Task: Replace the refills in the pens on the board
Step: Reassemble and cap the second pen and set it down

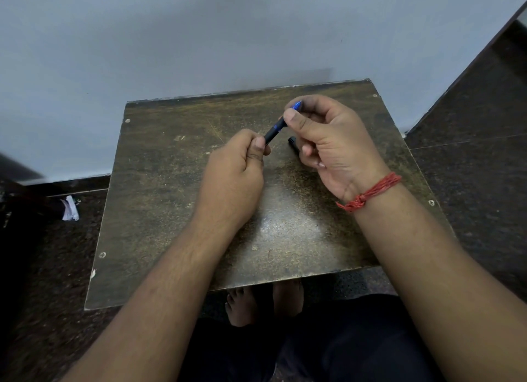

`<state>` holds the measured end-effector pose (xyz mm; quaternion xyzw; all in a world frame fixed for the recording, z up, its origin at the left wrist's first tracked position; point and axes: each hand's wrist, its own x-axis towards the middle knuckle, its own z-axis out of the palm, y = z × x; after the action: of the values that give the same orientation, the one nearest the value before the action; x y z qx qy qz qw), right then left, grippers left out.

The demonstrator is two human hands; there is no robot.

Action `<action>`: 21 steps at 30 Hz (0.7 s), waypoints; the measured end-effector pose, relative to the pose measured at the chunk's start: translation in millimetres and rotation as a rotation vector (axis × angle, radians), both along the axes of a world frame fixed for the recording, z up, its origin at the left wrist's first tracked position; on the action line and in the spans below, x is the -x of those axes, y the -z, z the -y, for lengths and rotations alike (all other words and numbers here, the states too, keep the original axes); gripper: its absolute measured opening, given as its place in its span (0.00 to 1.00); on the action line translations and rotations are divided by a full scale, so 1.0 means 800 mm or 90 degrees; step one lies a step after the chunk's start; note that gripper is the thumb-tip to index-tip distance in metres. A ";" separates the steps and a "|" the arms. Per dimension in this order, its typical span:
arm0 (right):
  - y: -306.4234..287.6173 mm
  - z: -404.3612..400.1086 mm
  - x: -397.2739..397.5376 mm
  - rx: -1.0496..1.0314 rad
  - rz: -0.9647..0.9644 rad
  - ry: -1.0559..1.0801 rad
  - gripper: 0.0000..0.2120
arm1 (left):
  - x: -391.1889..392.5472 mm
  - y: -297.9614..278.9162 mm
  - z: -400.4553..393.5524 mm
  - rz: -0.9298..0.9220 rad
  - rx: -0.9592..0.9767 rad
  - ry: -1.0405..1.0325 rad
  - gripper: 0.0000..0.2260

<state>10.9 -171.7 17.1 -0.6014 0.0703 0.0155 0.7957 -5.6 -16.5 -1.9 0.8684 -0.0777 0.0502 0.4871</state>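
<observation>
Pen: you hold the blue and black pen (275,130) up in the air over the middle of the board (171,182), one end in each hand; it slants up from your left hand to your right; I think you hold it at both ends so you can twist or pull the two halves apart, or push them back together; I cannot tell which.

Left hand: your left hand (236,173) is curled tight round the black end of the pen; your thumb lies along the top near the barrel; the back of the hand faces you and the wrist hangs just over the board.

Right hand: your right hand (328,144) pinches the blue end with thumb and first finger; the palm is turned toward you; the lower fingers curl in, and a small black part (293,144) pokes out by them; it may be a cap or a pen piece; I cannot tell if those fingers hold it or if it lies on the board behind them.

Red thread: a red thread band (370,192) is tied round your right wrist.

Board: the worn brown board sits over your lap; I see no other pens or loose refills on it from here.

Floor: a scrap of white paper (70,209) lies on the dark floor to your left.
</observation>
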 end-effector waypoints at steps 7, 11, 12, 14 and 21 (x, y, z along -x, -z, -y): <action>0.000 -0.001 0.000 0.049 -0.001 0.041 0.07 | 0.000 0.000 0.000 0.000 -0.003 0.000 0.11; -0.001 0.004 0.002 0.000 0.011 -0.010 0.06 | -0.001 0.000 -0.002 0.003 -0.001 -0.002 0.11; -0.001 0.004 0.002 -0.003 0.012 -0.018 0.07 | -0.001 0.000 -0.001 0.004 -0.001 -0.002 0.11; -0.001 0.003 0.002 0.003 0.011 -0.021 0.07 | -0.001 0.001 -0.001 0.006 -0.002 -0.003 0.11; 0.002 0.000 -0.001 0.065 0.000 0.039 0.08 | -0.001 0.001 0.001 0.005 -0.008 -0.001 0.11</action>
<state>11.7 -172.1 15.1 -0.6386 0.0899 -0.0125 0.7642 -4.7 -17.6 -2.9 0.8712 -0.0790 0.0538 0.4815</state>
